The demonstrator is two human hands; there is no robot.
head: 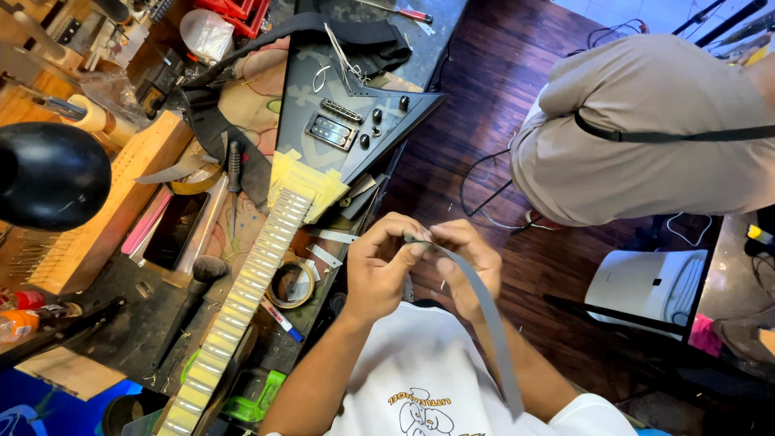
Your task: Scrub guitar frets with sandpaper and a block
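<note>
— Where is the grey strip point(484, 307)?
— Its upper end is pinched between the left hand point(379, 270) and right hand point(468, 262), both closed on it; its length trails down toward the person's chest.
— And beyond?
— The guitar point(339, 121) lies on the bench point(121, 323), further left.

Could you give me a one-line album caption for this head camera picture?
Both hands, left hand and right hand, pinch a long grey strip beside a dark angular electric guitar with a taped neck.
</note>
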